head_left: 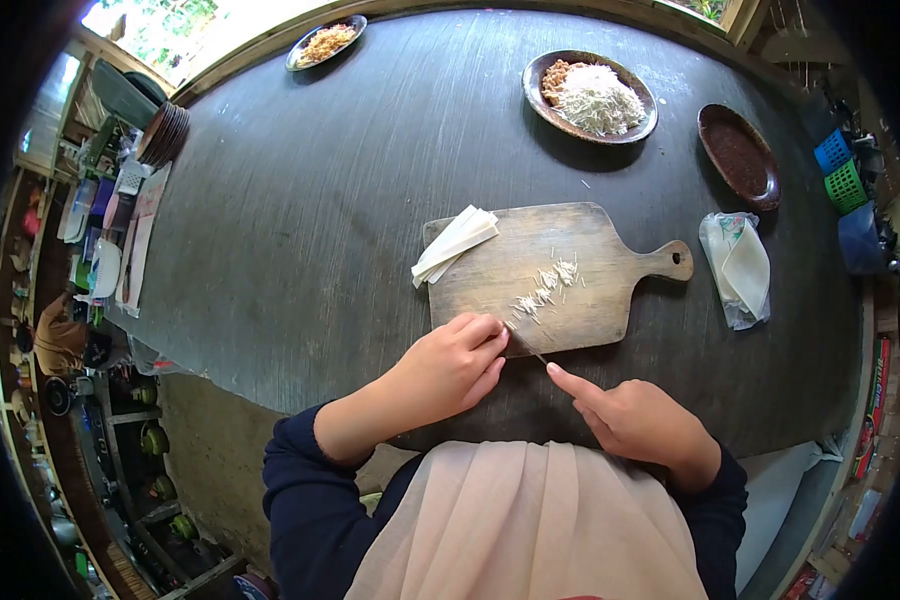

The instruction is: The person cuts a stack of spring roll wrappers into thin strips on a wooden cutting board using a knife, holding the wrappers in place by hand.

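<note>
A wooden cutting board (530,240) with a handle lies on the dark table. My left hand (455,365) is closed at the board's near edge, fingertips pressed on a small white piece that they mostly hide. My right hand (630,415) grips a knife (533,350), its index finger stretched along the top; the thin blade reaches to my left fingertips. Small white slivers (545,285) are scattered across the middle of the board. Several long white strips (455,243) lie over its left corner.
Beyond the board are a plate (651,122) with white shreds and brown pieces, a smaller plate (296,62) of food and an oval brown dish (738,157). A plastic-wrapped white piece (738,270) lies right of the handle. Stacked brown dishes (163,135) stand far left.
</note>
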`<act>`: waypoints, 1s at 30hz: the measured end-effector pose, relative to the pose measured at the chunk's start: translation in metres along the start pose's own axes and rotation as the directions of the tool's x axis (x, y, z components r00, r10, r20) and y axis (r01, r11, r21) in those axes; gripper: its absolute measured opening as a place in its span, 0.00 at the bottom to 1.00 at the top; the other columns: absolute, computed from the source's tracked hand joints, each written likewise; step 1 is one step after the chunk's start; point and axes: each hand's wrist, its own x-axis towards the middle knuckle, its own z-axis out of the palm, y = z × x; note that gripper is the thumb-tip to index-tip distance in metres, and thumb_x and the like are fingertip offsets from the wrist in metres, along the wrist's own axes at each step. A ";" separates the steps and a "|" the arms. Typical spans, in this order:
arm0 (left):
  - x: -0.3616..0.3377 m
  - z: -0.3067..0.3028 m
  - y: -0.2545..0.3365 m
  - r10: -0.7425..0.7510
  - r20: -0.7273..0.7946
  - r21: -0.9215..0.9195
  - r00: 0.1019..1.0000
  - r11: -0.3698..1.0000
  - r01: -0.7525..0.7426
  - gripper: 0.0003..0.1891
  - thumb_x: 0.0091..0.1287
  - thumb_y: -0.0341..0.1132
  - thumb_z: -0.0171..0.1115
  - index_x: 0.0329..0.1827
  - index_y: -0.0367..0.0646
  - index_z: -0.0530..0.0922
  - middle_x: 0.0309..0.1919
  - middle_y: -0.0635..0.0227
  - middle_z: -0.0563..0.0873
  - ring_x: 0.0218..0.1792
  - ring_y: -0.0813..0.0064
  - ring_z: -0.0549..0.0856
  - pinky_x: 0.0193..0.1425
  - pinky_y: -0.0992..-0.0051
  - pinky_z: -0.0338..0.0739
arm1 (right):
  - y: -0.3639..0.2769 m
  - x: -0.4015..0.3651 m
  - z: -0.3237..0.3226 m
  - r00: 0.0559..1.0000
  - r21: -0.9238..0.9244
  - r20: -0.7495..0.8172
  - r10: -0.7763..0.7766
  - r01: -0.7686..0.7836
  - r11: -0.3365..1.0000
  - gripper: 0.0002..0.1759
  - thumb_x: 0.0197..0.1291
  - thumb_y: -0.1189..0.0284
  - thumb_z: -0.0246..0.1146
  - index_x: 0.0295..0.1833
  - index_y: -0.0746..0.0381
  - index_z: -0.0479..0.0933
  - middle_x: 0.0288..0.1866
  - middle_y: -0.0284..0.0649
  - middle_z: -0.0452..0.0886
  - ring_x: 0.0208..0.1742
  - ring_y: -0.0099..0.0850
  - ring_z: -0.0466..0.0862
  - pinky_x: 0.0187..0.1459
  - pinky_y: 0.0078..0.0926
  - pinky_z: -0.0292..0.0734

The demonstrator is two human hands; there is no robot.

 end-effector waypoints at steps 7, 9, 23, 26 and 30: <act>0.000 0.000 -0.001 0.014 -0.013 0.014 1.000 1.000 -0.014 0.13 0.66 0.31 0.64 0.49 0.30 0.81 0.47 0.58 0.80 0.51 0.61 0.81 0.58 0.68 0.79 | 0.002 0.000 0.002 0.998 -0.048 -0.025 -0.056 0.055 0.997 0.38 0.60 0.78 0.61 0.78 0.59 0.63 0.15 0.45 0.74 0.15 0.42 0.78 0.21 0.41 0.74; -0.001 0.000 0.000 -0.003 0.004 0.007 1.000 1.000 0.003 0.13 0.67 0.30 0.65 0.50 0.30 0.82 0.49 0.57 0.80 0.52 0.59 0.82 0.58 0.67 0.80 | 0.001 0.001 0.002 0.998 -0.047 -0.020 -0.052 0.051 0.998 0.38 0.60 0.77 0.61 0.78 0.60 0.63 0.15 0.45 0.74 0.15 0.42 0.78 0.22 0.41 0.74; -0.001 -0.001 0.002 -0.015 0.038 0.026 0.999 1.000 0.014 0.16 0.68 0.31 0.65 0.54 0.30 0.81 0.50 0.57 0.80 0.53 0.59 0.82 0.59 0.66 0.79 | -0.003 -0.010 -0.010 0.998 -0.018 0.065 0.022 -0.021 1.000 0.38 0.59 0.75 0.62 0.77 0.57 0.65 0.18 0.47 0.77 0.17 0.44 0.79 0.22 0.43 0.75; -0.002 -0.001 0.004 -0.030 0.036 0.025 0.999 0.999 0.029 0.16 0.68 0.31 0.65 0.55 0.30 0.81 0.50 0.57 0.80 0.54 0.59 0.82 0.59 0.66 0.79 | -0.004 -0.010 -0.012 0.998 -0.010 0.067 0.020 -0.019 1.000 0.37 0.60 0.76 0.62 0.77 0.57 0.64 0.18 0.47 0.78 0.17 0.44 0.79 0.23 0.43 0.75; -0.002 -0.001 0.003 -0.014 0.027 0.027 1.000 1.000 0.013 0.16 0.68 0.31 0.65 0.54 0.30 0.81 0.50 0.57 0.80 0.54 0.59 0.82 0.59 0.66 0.79 | 0.000 -0.004 -0.002 1.000 0.027 0.007 -0.009 0.009 1.000 0.37 0.60 0.77 0.61 0.77 0.57 0.64 0.17 0.46 0.77 0.17 0.43 0.79 0.22 0.42 0.75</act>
